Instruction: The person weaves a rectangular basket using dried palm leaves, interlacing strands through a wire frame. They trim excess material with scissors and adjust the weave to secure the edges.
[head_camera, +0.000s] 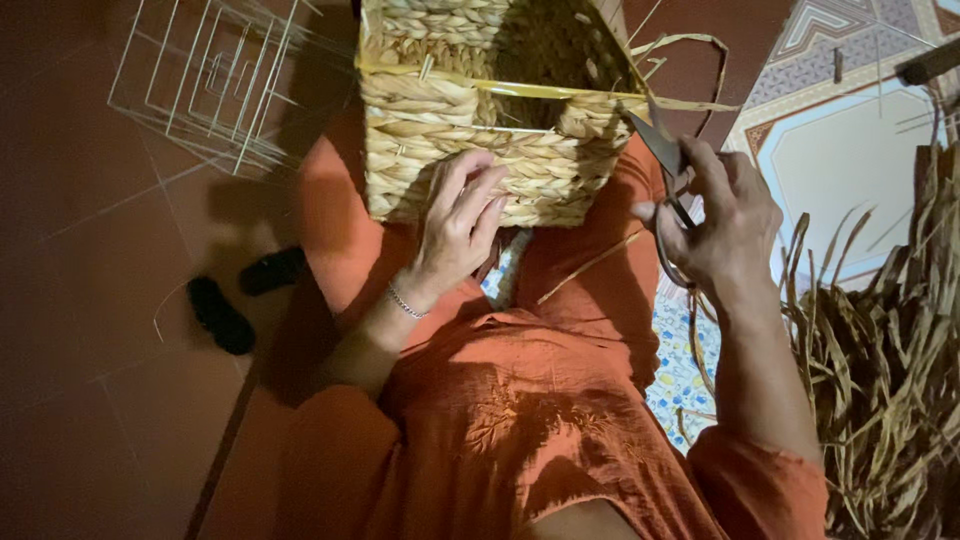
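Left hand (458, 225): fingers spread flat against the coarse braided side of the square woven straw basket (480, 110), which rests on the lap over orange cloth. Right hand (715, 215): closed through the loops of dark metal scissors (665, 165), blades pointing at the basket's corner. Dry fibre strips (880, 370) piled just right; white wire frame (215, 75) on floor tiles, upper left.

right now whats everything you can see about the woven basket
The woven basket is boxy, plaited from thick tan dried-plant braids over a thin pale frame that shows along its rim. It lies tipped on the person's orange-clad lap, dark opening in view. The left hand presses its side; loose strands trail off its right edge.
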